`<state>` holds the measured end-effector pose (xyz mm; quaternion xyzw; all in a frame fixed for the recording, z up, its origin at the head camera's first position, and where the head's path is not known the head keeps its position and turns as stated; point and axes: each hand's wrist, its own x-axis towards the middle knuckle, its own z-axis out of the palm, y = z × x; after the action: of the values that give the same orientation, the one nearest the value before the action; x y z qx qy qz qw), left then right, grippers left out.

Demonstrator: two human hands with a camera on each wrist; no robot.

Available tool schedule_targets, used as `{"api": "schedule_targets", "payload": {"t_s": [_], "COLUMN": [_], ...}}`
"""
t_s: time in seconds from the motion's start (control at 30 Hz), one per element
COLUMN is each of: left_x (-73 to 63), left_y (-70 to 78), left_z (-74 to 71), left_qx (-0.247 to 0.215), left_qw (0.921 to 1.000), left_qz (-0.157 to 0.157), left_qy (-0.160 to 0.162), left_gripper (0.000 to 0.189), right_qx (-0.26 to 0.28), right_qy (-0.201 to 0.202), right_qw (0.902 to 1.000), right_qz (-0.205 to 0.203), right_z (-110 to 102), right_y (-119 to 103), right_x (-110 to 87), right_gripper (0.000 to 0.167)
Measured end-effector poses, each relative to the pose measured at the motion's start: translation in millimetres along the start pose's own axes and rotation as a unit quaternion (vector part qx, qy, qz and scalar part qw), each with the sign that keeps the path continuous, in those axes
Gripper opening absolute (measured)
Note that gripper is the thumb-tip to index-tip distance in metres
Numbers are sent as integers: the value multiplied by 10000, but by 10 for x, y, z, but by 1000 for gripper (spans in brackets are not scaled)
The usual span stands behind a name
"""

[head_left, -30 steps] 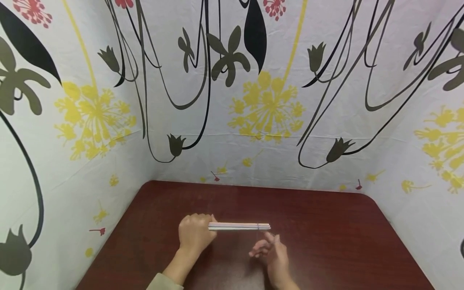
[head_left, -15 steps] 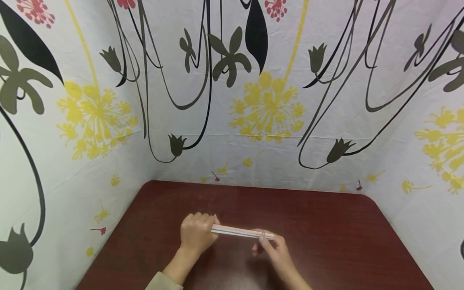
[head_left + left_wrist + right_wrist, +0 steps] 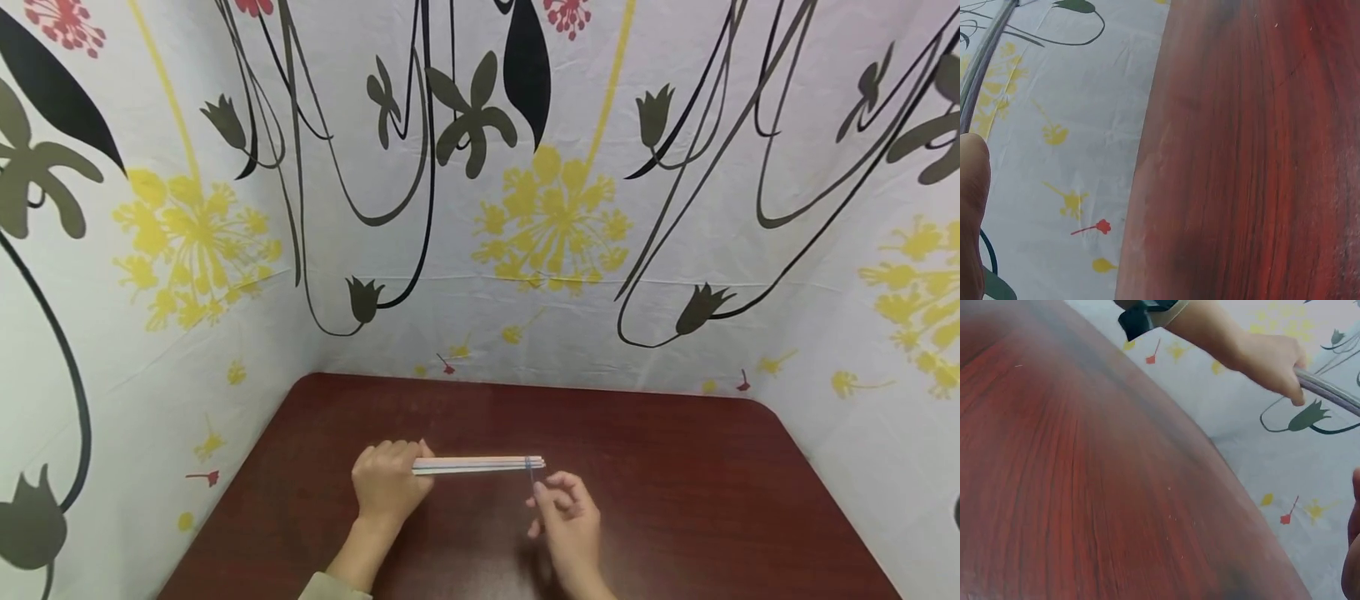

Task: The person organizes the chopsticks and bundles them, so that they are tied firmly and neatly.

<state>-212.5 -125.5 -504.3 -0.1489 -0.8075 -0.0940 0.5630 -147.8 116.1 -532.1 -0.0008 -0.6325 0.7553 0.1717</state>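
My left hand [image 3: 392, 479] grips one end of a bundle of thin, straight, pale sticks [image 3: 476, 465], held about level above the table. A dark bluish elastic band [image 3: 529, 463] goes round the bundle near its right end. With thumb and forefinger my right hand [image 3: 573, 521] pinches a stretched part of that band, just below the sticks. In the left wrist view the bundle [image 3: 984, 62] runs up from the thumb [image 3: 971, 181]. The right wrist view shows the left hand [image 3: 1275, 362] on the sticks [image 3: 1332, 392], with only part of the right hand [image 3: 1352, 562] at the edge.
A dark red-brown wooden table [image 3: 675, 483] with rounded far corners lies beneath both hands. White cloth [image 3: 570, 333] printed with flowers and stems hangs round its back and sides. A dark strap [image 3: 1141, 319] is on the left wrist.
The right hand was loosely under the bundle's end, then held that end, and now draws the band downward. The left hand and bundle have shifted slightly left, and the bundle is level again.
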Motion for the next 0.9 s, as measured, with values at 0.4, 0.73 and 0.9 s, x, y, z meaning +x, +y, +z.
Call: {"api": "schedule_targets", "payload": {"t_s": [0.4,0.73,0.9], "left_x": [-51,-21,-35], "left_y": [127,250,323], "left_z": [-8,-29,-24], "left_qx": [-176,-273,-436], "left_qw": [9983,9977,9964], "left_qz": [-404,-455,-474], "left_qy": [-374,-428,-558], "left_gripper": [31,31,33], "right_qx": [-358,93,-317], "right_qy": [-2065,-2463,-2582], "right_qw": [9729,9690,9654], "right_qz": [-977,162,-167], "right_z": [73,172,301], "right_y": [90,103,29], "right_x": [-87,-134,-132], "right_gripper": [9,18,16]}}
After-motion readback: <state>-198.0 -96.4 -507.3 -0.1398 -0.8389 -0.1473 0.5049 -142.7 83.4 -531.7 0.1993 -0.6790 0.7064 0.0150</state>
